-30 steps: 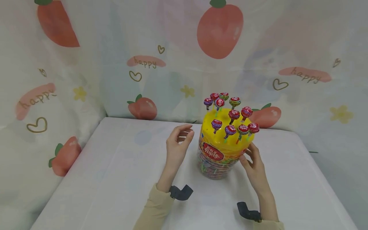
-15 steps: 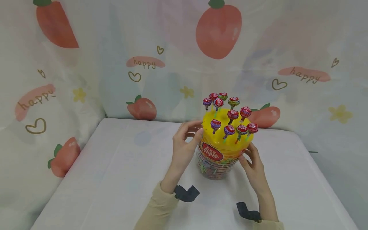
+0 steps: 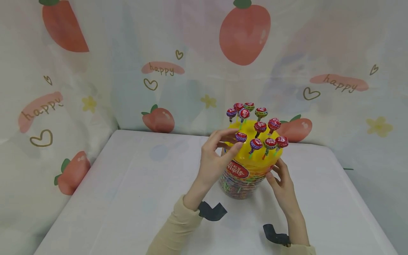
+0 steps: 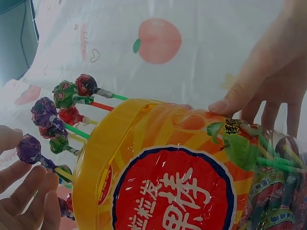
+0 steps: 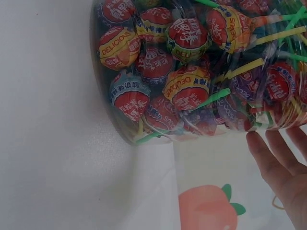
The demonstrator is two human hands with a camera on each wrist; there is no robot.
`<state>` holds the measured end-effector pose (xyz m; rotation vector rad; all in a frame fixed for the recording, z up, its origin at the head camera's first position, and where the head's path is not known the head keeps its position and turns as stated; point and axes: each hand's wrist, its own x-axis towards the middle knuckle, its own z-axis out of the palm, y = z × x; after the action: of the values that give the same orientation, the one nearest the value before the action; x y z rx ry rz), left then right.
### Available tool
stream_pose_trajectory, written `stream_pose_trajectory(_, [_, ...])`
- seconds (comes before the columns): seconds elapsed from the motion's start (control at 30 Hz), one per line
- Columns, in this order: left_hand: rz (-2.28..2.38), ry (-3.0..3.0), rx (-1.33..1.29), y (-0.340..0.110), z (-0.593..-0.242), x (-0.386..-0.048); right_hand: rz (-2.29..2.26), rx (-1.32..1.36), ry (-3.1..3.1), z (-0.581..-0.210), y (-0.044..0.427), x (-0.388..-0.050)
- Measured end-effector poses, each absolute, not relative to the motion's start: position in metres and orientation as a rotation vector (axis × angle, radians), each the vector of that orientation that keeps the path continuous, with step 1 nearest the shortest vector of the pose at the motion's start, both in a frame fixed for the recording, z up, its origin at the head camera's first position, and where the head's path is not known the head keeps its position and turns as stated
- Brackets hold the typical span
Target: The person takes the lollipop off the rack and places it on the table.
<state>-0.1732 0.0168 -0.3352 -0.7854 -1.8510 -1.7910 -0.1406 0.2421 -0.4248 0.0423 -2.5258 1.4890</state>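
A clear jar of lollipops [image 3: 237, 186] with a yellow lid [image 3: 243, 152] stands upright on the table, several wrapped lollipops sticking up from the lid. At the lid's near left, my left hand [image 3: 216, 156] has its thumb and fingers around the head of a purple lollipop [image 4: 29, 149], which the left wrist view shows pinched between the fingertips. The lollipop's yellow stick still meets the lid. On the jar's right side, my right hand [image 3: 283, 186] holds the wall with thumb and curved fingers; its fingertips touch the plastic in the right wrist view.
A white-covered table [image 3: 143, 177] surrounds the jar. Behind it hangs a printed cloth [image 3: 191, 42] with fruit, hearts and lettering. Other lollipops, such as the red-and-purple one [image 3: 256, 144], stand close to my left fingers.
My left hand has moved right from beside the jar to above the lid and taken the purple lollipop between its fingers. The right hand and the jar have stayed in place.
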Motion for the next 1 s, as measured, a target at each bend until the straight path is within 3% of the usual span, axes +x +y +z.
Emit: stream_pose_trajectory(1.0, [-1.747, -1.752, -0.751, 0.014, -0.326, -0.169, 1.537, 0.062, -2.486, -0.427, 0.243, -0.141])
